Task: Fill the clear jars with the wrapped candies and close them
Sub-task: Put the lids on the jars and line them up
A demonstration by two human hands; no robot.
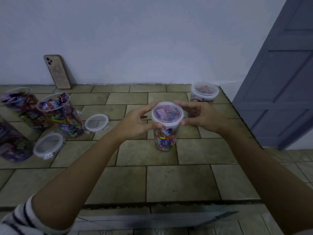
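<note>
A clear jar [165, 138] full of colourful wrapped candies stands upright in the middle of the tiled counter, with a clear lid [167, 113] on its top. My left hand [135, 121] grips the lid's left rim, thumb at the front. My right hand [201, 117] grips the right rim in the same way. A second lidded jar of candies [204, 93] stands behind, at the back right corner. On the left, two open jars [62, 114] [22, 107] filled with candies stand without lids. Two loose lids [96, 122] [49, 145] lie flat beside them.
Another candy-filled container [11, 143] sits at the far left edge. A phone [57, 72] leans against the wall at the back left. The tiled counter [177, 182] ends on the right, where a grey door [284, 73] stands.
</note>
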